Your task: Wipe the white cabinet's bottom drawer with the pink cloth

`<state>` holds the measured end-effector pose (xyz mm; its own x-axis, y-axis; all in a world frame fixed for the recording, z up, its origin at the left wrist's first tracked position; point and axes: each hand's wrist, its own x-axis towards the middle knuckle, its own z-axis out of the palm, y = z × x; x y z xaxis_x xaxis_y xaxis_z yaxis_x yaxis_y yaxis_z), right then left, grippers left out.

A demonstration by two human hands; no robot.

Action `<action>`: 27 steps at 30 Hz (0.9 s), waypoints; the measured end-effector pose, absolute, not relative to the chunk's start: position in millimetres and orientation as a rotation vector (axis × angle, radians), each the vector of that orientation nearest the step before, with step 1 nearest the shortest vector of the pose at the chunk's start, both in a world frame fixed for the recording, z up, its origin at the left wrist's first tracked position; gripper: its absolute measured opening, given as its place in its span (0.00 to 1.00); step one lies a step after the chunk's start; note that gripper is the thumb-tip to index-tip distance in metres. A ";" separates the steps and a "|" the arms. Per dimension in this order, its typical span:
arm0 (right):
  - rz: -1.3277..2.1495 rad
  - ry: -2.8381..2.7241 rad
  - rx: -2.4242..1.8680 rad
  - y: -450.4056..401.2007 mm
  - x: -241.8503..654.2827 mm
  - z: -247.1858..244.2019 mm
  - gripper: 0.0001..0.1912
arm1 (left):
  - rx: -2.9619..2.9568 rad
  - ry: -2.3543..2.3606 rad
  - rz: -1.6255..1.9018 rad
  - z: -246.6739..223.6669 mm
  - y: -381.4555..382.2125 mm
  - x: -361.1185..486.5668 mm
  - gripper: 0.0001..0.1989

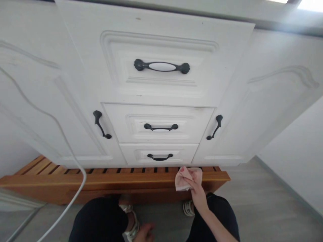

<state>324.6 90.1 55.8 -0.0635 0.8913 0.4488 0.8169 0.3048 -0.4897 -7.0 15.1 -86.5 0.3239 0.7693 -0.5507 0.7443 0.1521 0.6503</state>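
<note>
Low slatted orange-brown wooden platform [101, 181] sits on grey wood-look floor [252, 201], w/ white panelled cabinet [161, 134] standing on it; pale pink crumpled cloth [185, 178] on its front edge.

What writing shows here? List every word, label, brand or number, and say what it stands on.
None: no word, label, brand or number can be read anywhere in the view.
The white cabinet, its black handles, the wooden platform and the pink cloth in the right hand are plain.
The left hand holds nothing with print on it.
</note>
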 end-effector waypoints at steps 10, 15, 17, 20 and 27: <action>1.395 -1.172 -1.272 -15.9 216.9 76.4 0.33 | 0.801 0.936 0.754 30.4 26.7 40.8 0.34; 1.527 -1.111 -1.216 -34.5 217.8 113.4 0.24 | 1.109 1.183 0.813 74.5 35.8 11.7 0.40; 1.510 -1.252 -1.246 -32.2 222.9 129.3 0.24 | 1.204 1.123 0.730 90.7 39.6 4.5 0.36; 1.441 -1.408 -1.300 -20.5 229.4 151.1 0.13 | 1.237 0.989 0.513 111.4 45.5 2.8 0.30; 1.226 -1.422 -1.492 0.2 243.2 190.9 0.27 | 1.357 0.975 0.491 132.0 49.3 2.9 0.26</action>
